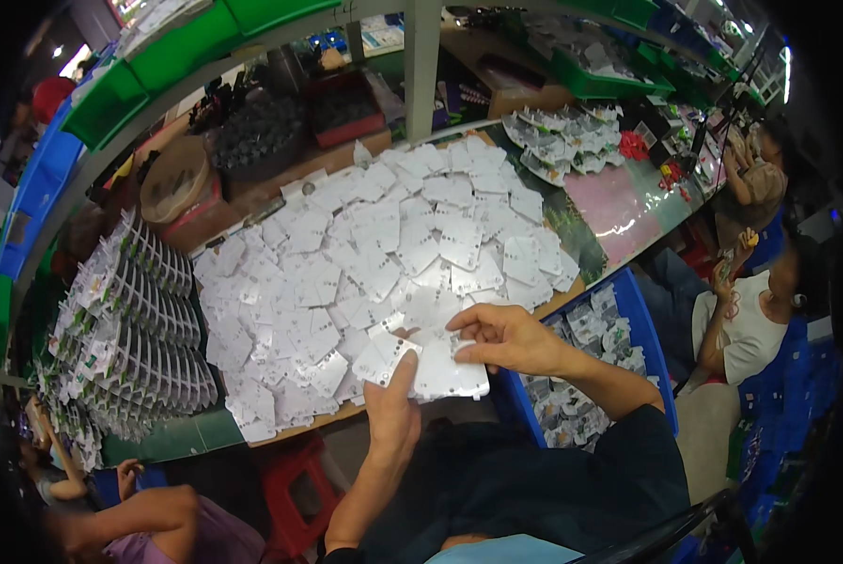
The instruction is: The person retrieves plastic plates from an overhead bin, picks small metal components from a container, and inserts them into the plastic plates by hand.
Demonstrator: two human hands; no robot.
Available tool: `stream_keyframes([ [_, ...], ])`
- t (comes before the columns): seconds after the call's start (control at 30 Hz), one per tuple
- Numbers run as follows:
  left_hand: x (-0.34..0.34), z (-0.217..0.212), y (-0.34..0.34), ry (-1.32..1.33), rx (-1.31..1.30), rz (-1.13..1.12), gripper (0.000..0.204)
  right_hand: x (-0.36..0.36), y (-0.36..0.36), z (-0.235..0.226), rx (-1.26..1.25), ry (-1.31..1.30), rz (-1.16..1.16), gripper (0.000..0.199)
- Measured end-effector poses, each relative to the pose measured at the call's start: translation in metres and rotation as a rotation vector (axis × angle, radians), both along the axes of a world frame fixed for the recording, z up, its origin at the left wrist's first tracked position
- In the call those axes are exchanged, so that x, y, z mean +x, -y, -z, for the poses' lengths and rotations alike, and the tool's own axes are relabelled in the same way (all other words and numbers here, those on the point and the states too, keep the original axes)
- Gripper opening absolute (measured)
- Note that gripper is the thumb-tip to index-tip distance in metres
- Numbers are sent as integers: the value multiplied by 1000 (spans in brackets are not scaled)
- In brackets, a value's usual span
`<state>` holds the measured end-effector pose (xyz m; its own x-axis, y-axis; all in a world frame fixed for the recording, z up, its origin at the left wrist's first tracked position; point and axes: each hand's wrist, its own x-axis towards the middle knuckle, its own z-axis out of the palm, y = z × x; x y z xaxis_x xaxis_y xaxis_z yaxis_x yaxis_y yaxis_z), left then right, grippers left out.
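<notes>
White flat pieces (445, 372), smooth, plastic-looking, angular, small dark spots, overlapped over near edge of matching pile (370, 246); spread runs left-right, each long axis unclear; left hand (393, 399) clamps them under thumb; right hand (499, 340) half-curled, fingertips at their right side, can't tell if gripping

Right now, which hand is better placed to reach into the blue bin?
Probably the right hand: in this view its forearm crosses over the blue bin. The left hand is farther away, its thumb over white pieces.
</notes>
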<state>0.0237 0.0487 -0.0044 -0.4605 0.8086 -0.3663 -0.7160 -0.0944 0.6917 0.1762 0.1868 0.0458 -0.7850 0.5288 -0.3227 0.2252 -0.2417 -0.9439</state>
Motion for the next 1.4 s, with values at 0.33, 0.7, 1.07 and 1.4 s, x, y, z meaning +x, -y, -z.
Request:
stream_keyframes([
  [0.33, 2, -13, 16, 105, 74, 119, 43, -52, -128, -24, 1054, -25, 266, 16],
  [0.7, -7, -10, 30, 110, 6, 171, 41, -118, -189, 54, 1776, -20, 158, 16],
  [1.07, -11, -11, 38, 94, 70, 288, 47, -106, -173, 58, 1715, 113, 53, 21],
  [1.4, -14, -12, 22, -68, 18, 588, 42, -41, -30, 8, 496, -15, -371, 33],
])
